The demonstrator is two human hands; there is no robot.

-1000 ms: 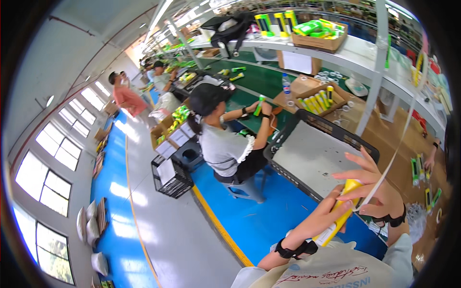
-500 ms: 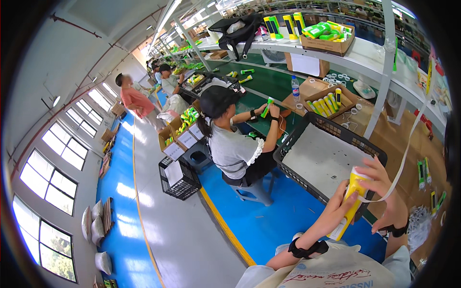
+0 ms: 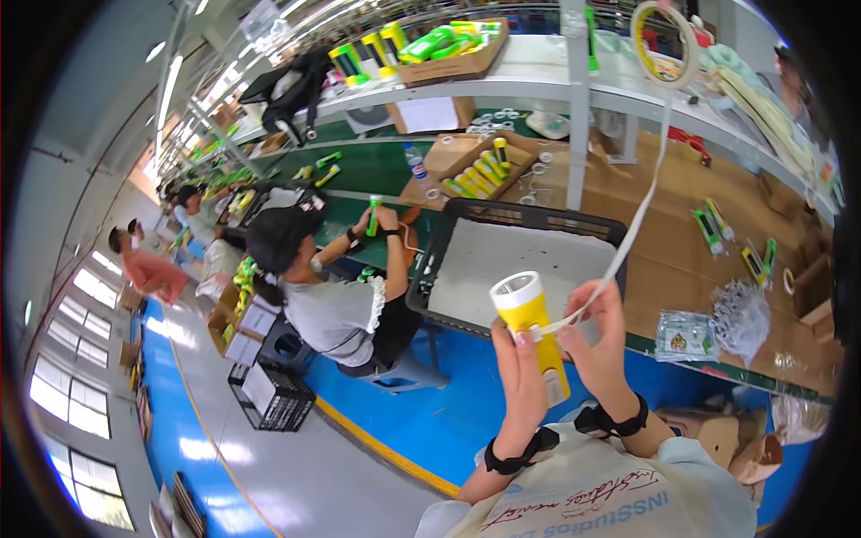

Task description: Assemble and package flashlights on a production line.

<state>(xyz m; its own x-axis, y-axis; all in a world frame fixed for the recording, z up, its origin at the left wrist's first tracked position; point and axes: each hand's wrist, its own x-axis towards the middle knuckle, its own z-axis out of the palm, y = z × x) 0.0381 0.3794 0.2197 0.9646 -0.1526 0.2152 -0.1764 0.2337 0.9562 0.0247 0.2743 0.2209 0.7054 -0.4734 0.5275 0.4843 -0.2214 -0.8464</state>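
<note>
A yellow flashlight [image 3: 531, 316] with a white-rimmed lens stands tilted in front of me, lens end up. My left hand [image 3: 523, 384] is closed around its body. From a pale ring-shaped roll [image 3: 688, 56] above the shelf edge, a narrow white strip [image 3: 647, 208] runs down to the flashlight's neck. My right hand [image 3: 603, 348] pinches this strip close to the flashlight, thumb near the body. Part of the strip is hidden by my fingers.
A black crate [image 3: 448, 260] with a grey lining stands ahead. Beyond it sit a cardboard box [image 3: 513, 170] of flashlights and a water bottle [image 3: 415, 161]. A seated co-worker [image 3: 327, 305] handles a green flashlight at left. Plastic bags [image 3: 686, 337] lie on the right bench.
My view has swung right. The flashlight has turned lens end up toward me, and my right hand has come from beside it onto the strip near its neck.
</note>
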